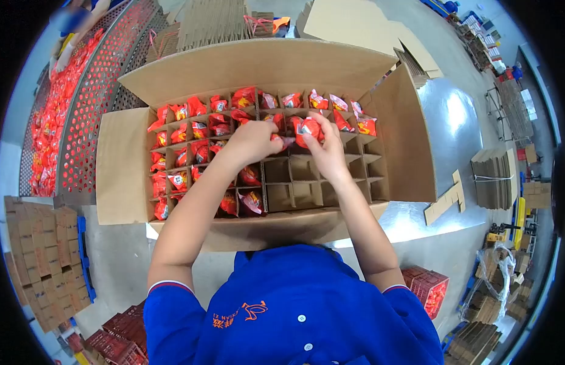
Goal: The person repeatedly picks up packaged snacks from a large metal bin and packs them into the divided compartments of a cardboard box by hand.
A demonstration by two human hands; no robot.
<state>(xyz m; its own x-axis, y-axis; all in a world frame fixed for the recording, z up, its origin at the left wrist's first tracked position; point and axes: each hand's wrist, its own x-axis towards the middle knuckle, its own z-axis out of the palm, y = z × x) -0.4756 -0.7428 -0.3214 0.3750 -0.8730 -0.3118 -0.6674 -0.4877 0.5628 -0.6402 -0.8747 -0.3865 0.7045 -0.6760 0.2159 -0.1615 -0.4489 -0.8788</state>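
Observation:
A big open cardboard box [410, 146] with a cardboard divider grid [306, 169] lies in front of me. Red wrapped packets [179, 155] fill many compartments on its left side and along the back. Bare cardboard shows in several front-right compartments. My right hand [328, 152] is closed round a red packet [306, 130] above the grid, right of the middle. Just to its left, my left hand [253, 145] is closed with its fingertips on another red wrapped packet [286, 142], whose pale twisted end shows; the fingers hide part of it.
At the left a perforated metal bin [91, 121] holds many red packets, with another person's arm [66, 55] over it. Folded cardboard [212, 24] stands behind the box. A cardboard strip [446, 199] lies on the metal table [452, 115]. A red crate [427, 287] is at lower right.

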